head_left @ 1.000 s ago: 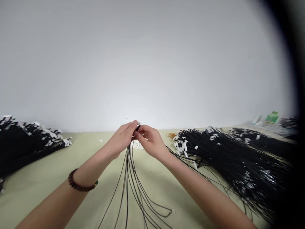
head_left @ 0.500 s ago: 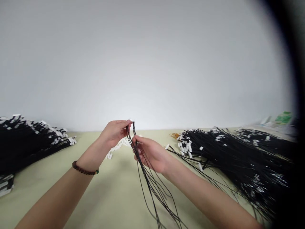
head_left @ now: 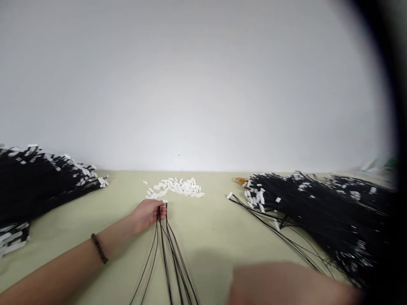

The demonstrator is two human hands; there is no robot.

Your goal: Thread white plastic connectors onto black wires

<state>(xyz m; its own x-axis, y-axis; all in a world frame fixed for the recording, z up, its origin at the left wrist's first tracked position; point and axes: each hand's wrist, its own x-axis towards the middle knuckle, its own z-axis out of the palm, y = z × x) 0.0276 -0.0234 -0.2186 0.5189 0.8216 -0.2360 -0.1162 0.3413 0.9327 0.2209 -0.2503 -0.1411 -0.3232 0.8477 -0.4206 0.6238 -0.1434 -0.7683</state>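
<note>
My left hand (head_left: pixel 149 215) is closed on the white connector (head_left: pixel 165 202) at the top of a set of thin black wires (head_left: pixel 171 245). The wires hang down from it past the bottom edge of the view. Low on the right, my right hand (head_left: pixel 270 283) is a smear of motion, and its fingers cannot be made out. It is apart from the wires in my left hand. Just beyond my left hand lies a heap of small white connectors (head_left: pixel 179 186) on the pale green table (head_left: pixel 210 228).
On the left is a big pile of black wires with white connectors (head_left: pixel 38 182). A similar pile (head_left: pixel 311 212) spreads over the right side. One wire set with a white connector (head_left: pixel 230 195) lies before it. Orange bands (head_left: pixel 240 181) sit near the wall (head_left: pixel 203 84).
My left hand has come down with the connector, and the white heap behind it now shows. My right hand has let go of the wires and moved down to the right.
</note>
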